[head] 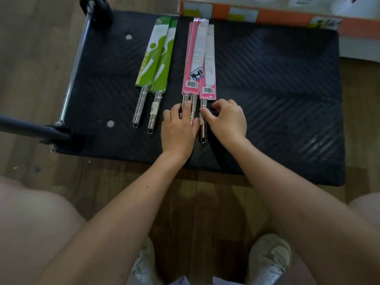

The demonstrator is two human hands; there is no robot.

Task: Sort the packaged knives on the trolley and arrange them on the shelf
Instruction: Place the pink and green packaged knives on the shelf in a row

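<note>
Wood floor lies under a black trolley (277, 89). Two green knives (157, 56) lie at the left of its deck, two pink knives (194, 58) near them, and a third knife (209, 64) touching those. The left hand (177, 128) rests straight-fingered on the pink handles. The right hand (227, 120) pinches the third knife's handle with curled fingers.

The person wears pale, worn sneakers (269, 258) and light shorts (185, 282); the forearms (127, 202) are bare.
</note>
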